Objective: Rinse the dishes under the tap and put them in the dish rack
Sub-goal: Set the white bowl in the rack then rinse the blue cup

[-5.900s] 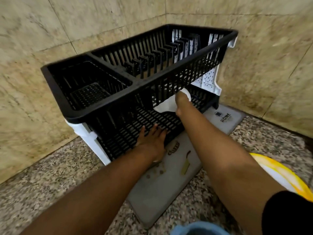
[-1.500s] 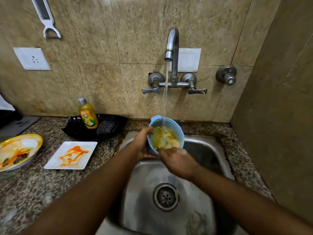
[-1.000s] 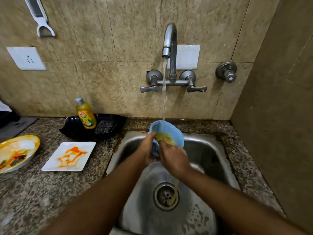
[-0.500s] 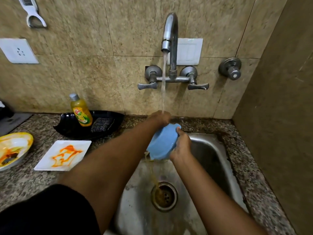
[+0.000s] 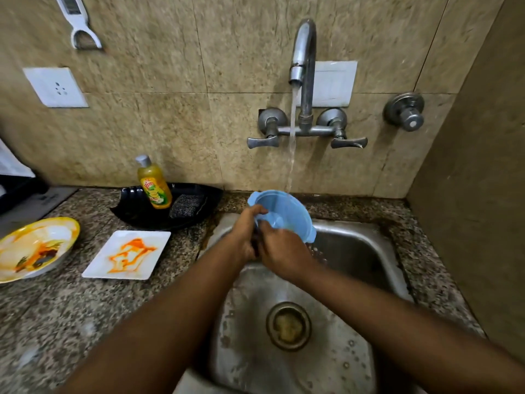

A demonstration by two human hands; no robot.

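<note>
Rinsing is the step in hand: a small light-blue plastic bowl with side lugs (image 5: 284, 216) is held over the stainless steel sink (image 5: 366, 251), tilted with its mouth toward the camera, under the running stream from the curved chrome wall tap (image 5: 303, 52). The stream is seen landing on the far rim of the bowl. The left hand (image 5: 245, 234) is closed round the near-left rim, fingers curled over the edge. The right hand (image 5: 284, 253) is partly closed, fingertips pressed at the lower inside of the bowl; whether it grips or only rubs cannot be told. No residue is made out inside the bowl, so the rinse is judged nearly done. Yellowish scraps are seen in the sink drain (image 5: 288, 325).

Two dishes remain unrinsed on the speckled granite counter (image 5: 71, 322): a square white plate smeared with orange sauce (image 5: 127, 254) and, further left, a yellow-rimmed round bowl with orange and dark residue (image 5: 34, 248). A black tray (image 5: 199, 206) holding a yellow dish-soap bottle (image 5: 154, 184) and a dark scrub pad (image 5: 184, 206) is set behind them.

Next, the bowl should be shaken off and carried left; a black-and-white edge at far left is probably the dish rack (image 5: 14, 183). A firm hold will be called for, since wet plastic is likely slippery.
</note>
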